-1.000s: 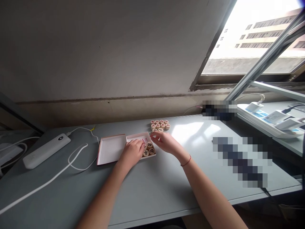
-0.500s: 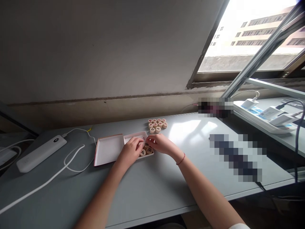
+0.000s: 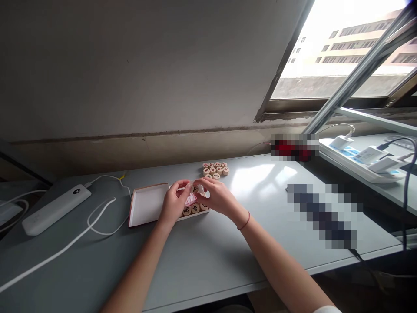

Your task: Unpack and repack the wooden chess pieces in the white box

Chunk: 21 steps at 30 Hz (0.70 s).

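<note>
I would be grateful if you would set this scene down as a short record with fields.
left hand: over a small pink-and-white paper, grip unclear
right hand: beside that paper, above the box tray
box tray contents: wooden Chinese chess pieces
box lid: white inside, left of the tray
other pieces: grouped behind the tray on the grey table
nearby: white power bank
</note>
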Tool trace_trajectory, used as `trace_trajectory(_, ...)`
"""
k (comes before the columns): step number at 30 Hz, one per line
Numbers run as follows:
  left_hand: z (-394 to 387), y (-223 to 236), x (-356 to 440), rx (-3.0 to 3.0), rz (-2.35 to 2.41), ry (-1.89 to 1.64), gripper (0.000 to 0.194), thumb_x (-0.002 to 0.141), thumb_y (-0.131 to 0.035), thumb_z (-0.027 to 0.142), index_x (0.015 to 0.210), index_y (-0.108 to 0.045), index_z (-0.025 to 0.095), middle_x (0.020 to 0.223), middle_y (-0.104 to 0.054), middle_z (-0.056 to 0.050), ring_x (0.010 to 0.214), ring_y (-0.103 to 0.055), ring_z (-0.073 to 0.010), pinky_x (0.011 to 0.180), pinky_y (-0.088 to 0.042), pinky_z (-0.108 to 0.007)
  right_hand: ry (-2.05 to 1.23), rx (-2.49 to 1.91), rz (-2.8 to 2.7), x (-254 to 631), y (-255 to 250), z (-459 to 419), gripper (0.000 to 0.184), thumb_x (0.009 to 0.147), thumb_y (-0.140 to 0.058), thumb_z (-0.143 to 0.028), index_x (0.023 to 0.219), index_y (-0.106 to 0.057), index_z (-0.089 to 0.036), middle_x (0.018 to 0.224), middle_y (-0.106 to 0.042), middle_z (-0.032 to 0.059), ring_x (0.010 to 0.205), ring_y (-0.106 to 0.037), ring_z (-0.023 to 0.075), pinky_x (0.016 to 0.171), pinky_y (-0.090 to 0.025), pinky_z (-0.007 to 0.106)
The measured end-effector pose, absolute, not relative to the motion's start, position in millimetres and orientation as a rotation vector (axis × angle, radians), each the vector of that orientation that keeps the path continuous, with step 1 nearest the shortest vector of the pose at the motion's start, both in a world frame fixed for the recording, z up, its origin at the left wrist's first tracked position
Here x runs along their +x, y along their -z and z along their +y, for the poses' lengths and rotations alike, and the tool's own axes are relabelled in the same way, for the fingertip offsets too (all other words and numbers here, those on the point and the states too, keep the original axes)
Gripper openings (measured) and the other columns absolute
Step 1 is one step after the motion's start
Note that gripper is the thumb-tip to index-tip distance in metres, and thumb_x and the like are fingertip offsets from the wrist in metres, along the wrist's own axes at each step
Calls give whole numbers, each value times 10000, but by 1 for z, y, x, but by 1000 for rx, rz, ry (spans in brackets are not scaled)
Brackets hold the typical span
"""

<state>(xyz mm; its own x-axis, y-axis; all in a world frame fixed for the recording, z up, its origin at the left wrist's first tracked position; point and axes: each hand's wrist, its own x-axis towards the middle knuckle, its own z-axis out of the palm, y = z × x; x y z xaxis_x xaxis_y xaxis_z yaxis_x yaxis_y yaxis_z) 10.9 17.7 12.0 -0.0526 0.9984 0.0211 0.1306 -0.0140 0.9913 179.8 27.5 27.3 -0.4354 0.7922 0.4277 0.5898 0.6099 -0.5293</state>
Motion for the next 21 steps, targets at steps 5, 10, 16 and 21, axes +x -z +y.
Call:
trace_trajectory(5,18,-13,9,1205,1374,-1229,340,790,-614,444,1005,-655,184,1103,-632,-73,810,-666,-153,728,-559,-284,-315,-1307,-1972,216,-33,41,147,821,-540,-226,937,-627,-203,944,-658,55,628,-555,120,630,-438,244)
trace_trajectory(10,17,-13,8,1218,1455,-1231,380,744,-650,279,1117,-639,207,1094,-632,-61,851,-627,-138,732,-526,-243,-336,-1717,-1924,246,-24,53,66,757,-571,-224,803,-617,-216,843,-674,17,613,-544,135,594,-383,245)
trace_trajectory(16,15,-17,9,1407,1517,-1145,383,808,-606,300,1175,-616,191,1056,-656,-65,836,-635,-152,752,-521,-268,-240,-1946,-2004,243,-11,58,93,801,-542,-217,829,-630,-212,860,-675,37,667,-562,157,560,-332,244)
trace_trajectory(21,10,-14,12,1918,1571,-1090,310,851,-599,311,1130,-640,181,959,-689,-66,839,-646,-193,794,-518,-314,-435,-1617,-1929,216,-26,45,151,862,-532,-319,824,-615,-199,905,-664,49,643,-556,130,583,-389,240)
